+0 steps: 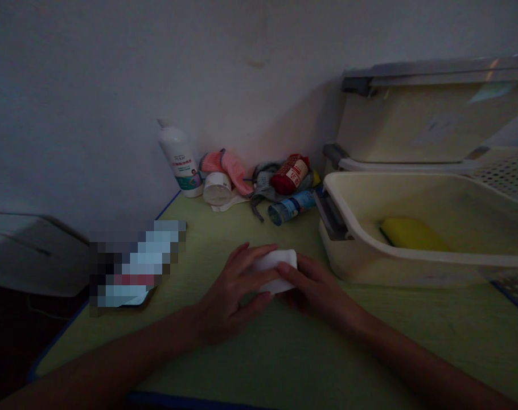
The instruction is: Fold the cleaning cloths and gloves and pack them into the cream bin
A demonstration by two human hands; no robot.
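Observation:
Between my two hands, above the middle of the table point(225, 364), is a small white object point(288, 258) with rounded corners; its kind does not show in this dim light. My left hand point(235, 285) holds it from the left, fingers laid across its near face and thumb below. From the right, my right hand point(312, 282) grips its other end, thumb on the front and the other fingers mostly hidden behind it.
A cream plastic bin point(395, 270) with a yellow item point(412, 233) inside stands right, before a lidded box point(395, 125). Along the wall are a white bottle point(180, 159), a pink cloth point(231, 165), a clear-looking tub point(217, 189), a red package point(291, 173) and a blue bottle point(291, 208). A blurred phone-like device point(143, 262) lies left.

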